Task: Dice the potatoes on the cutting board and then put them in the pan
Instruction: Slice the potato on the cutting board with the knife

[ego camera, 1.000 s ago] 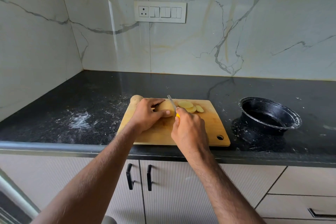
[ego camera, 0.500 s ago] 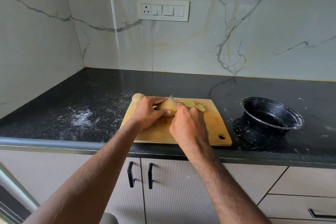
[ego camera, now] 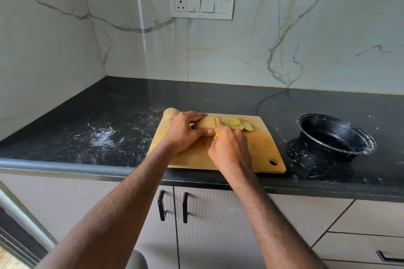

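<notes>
On the cutting board [ego camera: 260, 148], the left hand [ego camera: 185, 133] grips a potato [ego camera: 205, 124] while the right hand [ego camera: 229, 148] clasps a yellow-handled knife [ego camera: 217, 135], slices [ego camera: 237, 123] beside it. Fingertips are best kept curled back; the pan [ego camera: 336, 135] waits well apart.

Views: one only, a wide-angle head camera; nothing shared with a second view.
Position: above the front edge of the surface [ego camera: 131, 129], at standing height.
Facing: forward and down, toward the wall corner.
Nearness: close; both forearms run up from the bottom edge to the cutting board [ego camera: 260, 148].
Framing: pan [ego camera: 336, 135] at right, cabinet doors [ego camera: 218, 225] below.
</notes>
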`<state>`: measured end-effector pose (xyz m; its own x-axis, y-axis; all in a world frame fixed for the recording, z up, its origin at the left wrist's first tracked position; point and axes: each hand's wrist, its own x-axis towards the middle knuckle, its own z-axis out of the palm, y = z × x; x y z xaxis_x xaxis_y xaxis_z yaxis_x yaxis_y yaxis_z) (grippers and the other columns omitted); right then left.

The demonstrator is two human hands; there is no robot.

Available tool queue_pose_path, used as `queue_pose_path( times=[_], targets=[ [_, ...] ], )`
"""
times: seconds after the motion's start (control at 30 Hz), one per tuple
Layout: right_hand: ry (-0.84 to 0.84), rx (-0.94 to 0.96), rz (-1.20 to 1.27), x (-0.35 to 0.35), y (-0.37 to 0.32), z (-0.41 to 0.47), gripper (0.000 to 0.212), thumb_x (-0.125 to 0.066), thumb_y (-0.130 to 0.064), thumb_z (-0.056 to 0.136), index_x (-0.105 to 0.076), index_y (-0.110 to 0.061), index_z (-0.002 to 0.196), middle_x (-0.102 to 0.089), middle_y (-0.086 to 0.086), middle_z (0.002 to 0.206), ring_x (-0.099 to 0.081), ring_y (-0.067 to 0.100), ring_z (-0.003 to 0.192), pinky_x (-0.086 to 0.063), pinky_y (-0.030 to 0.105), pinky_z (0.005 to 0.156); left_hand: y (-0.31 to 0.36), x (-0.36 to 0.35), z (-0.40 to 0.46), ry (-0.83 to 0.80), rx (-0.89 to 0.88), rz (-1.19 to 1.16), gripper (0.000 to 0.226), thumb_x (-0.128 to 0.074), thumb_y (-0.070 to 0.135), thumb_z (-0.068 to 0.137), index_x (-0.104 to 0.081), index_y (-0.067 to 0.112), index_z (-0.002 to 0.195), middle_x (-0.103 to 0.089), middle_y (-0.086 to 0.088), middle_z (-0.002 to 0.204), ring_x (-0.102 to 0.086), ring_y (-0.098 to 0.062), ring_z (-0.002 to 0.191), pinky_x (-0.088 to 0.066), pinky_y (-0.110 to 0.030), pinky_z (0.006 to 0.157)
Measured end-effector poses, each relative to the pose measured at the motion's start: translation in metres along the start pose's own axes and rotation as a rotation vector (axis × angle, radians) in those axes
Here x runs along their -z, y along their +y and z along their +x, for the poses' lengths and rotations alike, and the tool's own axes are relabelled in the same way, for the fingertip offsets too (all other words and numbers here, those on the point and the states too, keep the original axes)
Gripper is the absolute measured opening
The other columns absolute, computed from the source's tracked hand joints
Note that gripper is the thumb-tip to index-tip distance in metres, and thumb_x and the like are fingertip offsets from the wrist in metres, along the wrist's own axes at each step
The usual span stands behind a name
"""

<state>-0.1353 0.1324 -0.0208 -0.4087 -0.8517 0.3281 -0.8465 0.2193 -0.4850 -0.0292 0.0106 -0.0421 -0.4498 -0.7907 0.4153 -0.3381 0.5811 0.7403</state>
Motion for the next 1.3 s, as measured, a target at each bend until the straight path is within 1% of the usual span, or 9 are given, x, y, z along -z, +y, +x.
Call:
queue_pose_path(
  times=[0.1,0.2,0.4,0.53,0.63,0.8,1.07,1.17,1.3],
  targets=[
    [-0.072,-0.032,0.002,-0.001,0.008,-0.01,0.031,-0.057,-0.019,0.099,-0.057,-0.022,0.13,-0.057,0.007,0.116,-0.05,0.019,0.1,-0.046,0.031,0.068,0.002,0.001,0.0,0.007,0.031,0.009,0.062,-0.088,0.029,0.075,-0.066,0.009,0.13,-0.068,-0.001,0.126,-0.062,-0.011,0.112,-0.048,-0.026,0.101],
    [-0.061,-0.009,0.016,0.0,0.017,-0.009,0.034,-0.057,-0.018,0.099,-0.057,-0.023,0.133,-0.057,0.006,0.116,-0.046,0.016,0.097,-0.049,0.03,0.072,0.004,0.0,-0.001,0.007,0.039,0.032,0.062,-0.085,0.033,0.078,-0.065,0.01,0.132,-0.067,-0.003,0.128,-0.062,-0.012,0.113,-0.049,-0.031,0.102],
    [-0.063,0.064,-0.01,0.006,0.033,-0.008,0.035,-0.056,-0.023,0.101,-0.058,-0.027,0.135,-0.059,0.006,0.115,-0.04,0.013,0.091,-0.043,0.025,0.071,0.006,-0.002,-0.002,0.032,0.023,0.129,0.058,-0.076,0.037,0.087,-0.061,0.01,0.135,-0.066,-0.006,0.13,-0.061,-0.017,0.115,-0.05,-0.035,0.103],
    [-0.044,0.113,-0.024,0.007,0.039,-0.004,0.035,-0.057,-0.025,0.101,-0.059,-0.027,0.135,-0.061,0.006,0.114,-0.043,0.012,0.089,-0.044,0.022,0.07,0.007,-0.002,-0.002,0.022,0.02,0.142,0.058,-0.074,0.038,0.089,-0.06,0.009,0.137,-0.065,-0.006,0.131,-0.06,-0.016,0.115,-0.049,-0.03,0.1],
    [-0.056,0.126,-0.034,0.007,0.04,-0.004,0.035,-0.056,-0.026,0.101,-0.057,-0.028,0.136,-0.06,0.007,0.115,-0.042,0.012,0.089,-0.042,0.022,0.07,0.006,-0.002,-0.002,0.031,0.024,0.158,0.058,-0.074,0.04,0.089,-0.061,0.009,0.136,-0.065,-0.006,0.13,-0.061,-0.019,0.117,-0.049,-0.033,0.101],
    [-0.03,0.134,0.0,0.003,0.045,-0.004,0.033,-0.06,-0.025,0.099,-0.061,-0.027,0.131,-0.064,0.004,0.114,-0.056,0.015,0.095,-0.042,0.019,0.069,0.004,-0.001,0.0,0.057,0.061,0.147,0.056,-0.075,0.036,0.088,-0.06,0.013,0.137,-0.062,-0.005,0.133,-0.058,-0.02,0.12,-0.048,-0.036,0.104],
    [-0.01,0.154,-0.022,0.009,0.05,0.001,0.033,-0.061,-0.025,0.098,-0.062,-0.025,0.132,-0.066,0.005,0.112,-0.062,0.017,0.096,-0.047,0.02,0.069,0.001,0.004,-0.002,0.034,0.125,0.011,0.058,-0.078,0.035,0.086,-0.06,0.017,0.138,-0.063,0.003,0.133,-0.058,-0.009,0.117,-0.045,-0.019,0.096],
    [0.011,0.151,-0.016,0.011,0.052,0.007,0.033,-0.062,-0.023,0.098,-0.063,-0.023,0.131,-0.068,0.003,0.111,-0.063,0.013,0.093,-0.053,0.021,0.071,0.002,0.006,-0.003,0.005,0.133,-0.012,0.059,-0.078,0.034,0.086,-0.059,0.017,0.139,-0.062,0.005,0.132,-0.058,-0.008,0.117,-0.046,-0.021,0.098],
    [0.029,0.134,-0.005,0.009,0.054,0.011,0.031,-0.063,-0.022,0.098,-0.065,-0.022,0.129,-0.069,0.002,0.107,-0.056,0.006,0.083,-0.05,0.017,0.068,0.001,0.006,-0.003,-0.018,0.14,-0.062,0.061,-0.083,0.03,0.082,-0.061,0.017,0.137,-0.064,0.005,0.13,-0.06,-0.006,0.115,-0.047,-0.021,0.099]
  ],
)
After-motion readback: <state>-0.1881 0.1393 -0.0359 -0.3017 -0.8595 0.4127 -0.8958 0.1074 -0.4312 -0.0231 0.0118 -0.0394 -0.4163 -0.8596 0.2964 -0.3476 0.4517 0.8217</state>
